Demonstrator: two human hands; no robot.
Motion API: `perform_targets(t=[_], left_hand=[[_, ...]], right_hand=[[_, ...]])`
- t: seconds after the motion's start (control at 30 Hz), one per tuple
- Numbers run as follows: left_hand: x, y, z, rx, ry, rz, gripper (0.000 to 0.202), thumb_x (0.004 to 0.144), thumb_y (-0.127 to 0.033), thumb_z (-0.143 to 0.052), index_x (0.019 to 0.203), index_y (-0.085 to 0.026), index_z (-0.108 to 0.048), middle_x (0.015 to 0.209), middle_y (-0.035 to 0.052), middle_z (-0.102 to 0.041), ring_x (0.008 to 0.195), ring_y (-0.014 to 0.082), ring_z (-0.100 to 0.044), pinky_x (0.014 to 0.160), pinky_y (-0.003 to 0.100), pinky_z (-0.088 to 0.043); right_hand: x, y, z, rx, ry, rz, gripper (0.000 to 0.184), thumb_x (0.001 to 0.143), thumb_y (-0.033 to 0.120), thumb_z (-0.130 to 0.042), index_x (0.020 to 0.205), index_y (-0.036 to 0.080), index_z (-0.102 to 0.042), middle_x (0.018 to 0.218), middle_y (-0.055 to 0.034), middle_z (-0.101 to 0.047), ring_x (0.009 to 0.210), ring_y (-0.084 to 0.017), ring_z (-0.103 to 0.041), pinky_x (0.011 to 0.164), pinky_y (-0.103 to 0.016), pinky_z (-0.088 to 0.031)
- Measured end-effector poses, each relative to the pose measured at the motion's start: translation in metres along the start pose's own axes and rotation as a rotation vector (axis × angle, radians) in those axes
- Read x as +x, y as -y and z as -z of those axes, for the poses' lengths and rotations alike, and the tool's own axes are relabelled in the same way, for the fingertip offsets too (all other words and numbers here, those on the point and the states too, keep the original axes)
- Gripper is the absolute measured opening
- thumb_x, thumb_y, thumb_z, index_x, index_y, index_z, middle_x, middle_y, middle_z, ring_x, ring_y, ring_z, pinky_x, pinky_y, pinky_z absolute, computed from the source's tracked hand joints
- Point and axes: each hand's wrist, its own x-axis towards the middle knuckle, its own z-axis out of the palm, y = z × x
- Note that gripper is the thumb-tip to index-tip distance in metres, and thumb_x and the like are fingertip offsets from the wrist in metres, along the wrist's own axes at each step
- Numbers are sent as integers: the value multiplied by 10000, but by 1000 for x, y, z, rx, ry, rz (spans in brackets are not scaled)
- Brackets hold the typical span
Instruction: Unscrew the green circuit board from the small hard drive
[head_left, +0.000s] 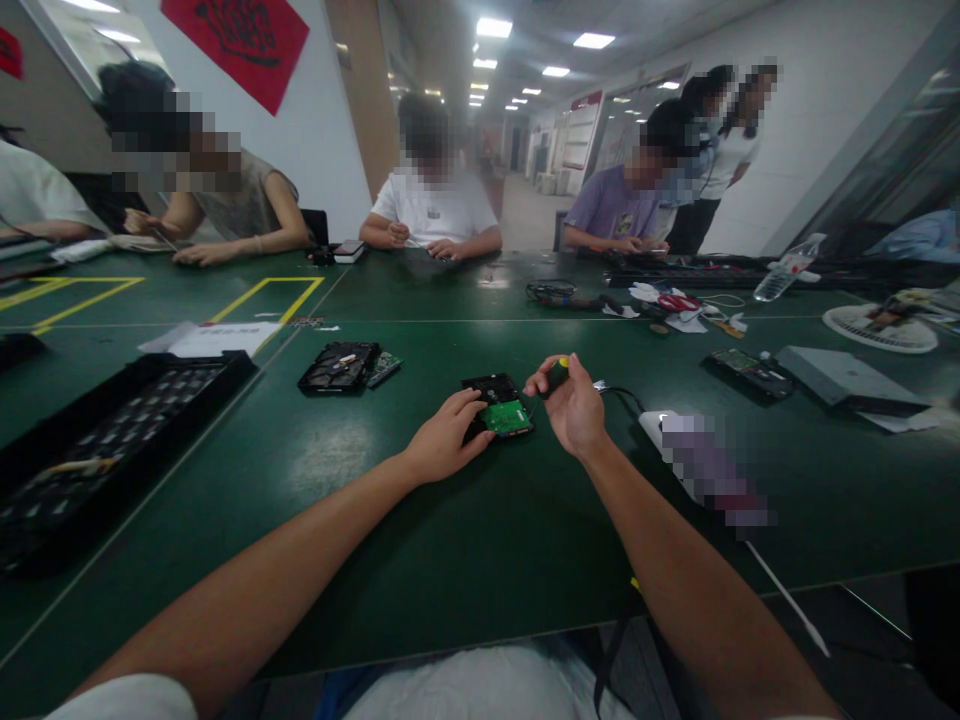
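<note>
A hard drive (491,385) lies on the green table with its green circuit board (508,418) facing up. My left hand (448,437) grips the drive's left side, the fingers over its top edge and the thumb at the near corner. In my right hand (576,410) is a screwdriver (558,373) with a black and yellow handle, held in curled fingers just right of the drive. Its thin shaft points left and down toward the board; whether the tip touches a screw is too small to tell.
An opened hard drive (339,367) and a loose circuit board (384,368) lie left, beyond a black tray (112,440). At right are a white device with a cable (671,455), another drive (750,374) and a grey box (851,378). People sit across the table.
</note>
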Motion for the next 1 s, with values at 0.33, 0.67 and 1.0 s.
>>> perform_targets(t=[0.33,0.67,1.0], left_hand=[[0,-1,0,-3,2,6,510,996,-476,-593,1406,-175,-558,1540,176,-510,1480,337,-442,1221,552,-422],[0,-2,1,-9,12,16,520,1000,-489,-584,1415,-177,-551,1547,181,-503,1482,342,-440,1211,563,-430],[0,-1,0,-9,-1,0,503,997,-471,-595,1413,-190,-555,1548,166,-503,1483,333,-441,1220,556,-423]], right_hand=[[-2,-2,-2,-77,0,58,261,907,452,-738,937,267,-557,759,45,-640,766,-163,-630,817,-331,-499],[2,-1,4,-67,-17,49,333,983,525,-579,901,231,-712,855,-15,-668,821,-177,-661,819,-345,-526],[-1,-3,2,-147,-26,48,258,861,467,-784,899,262,-634,846,22,-670,821,-158,-631,821,-316,-509]])
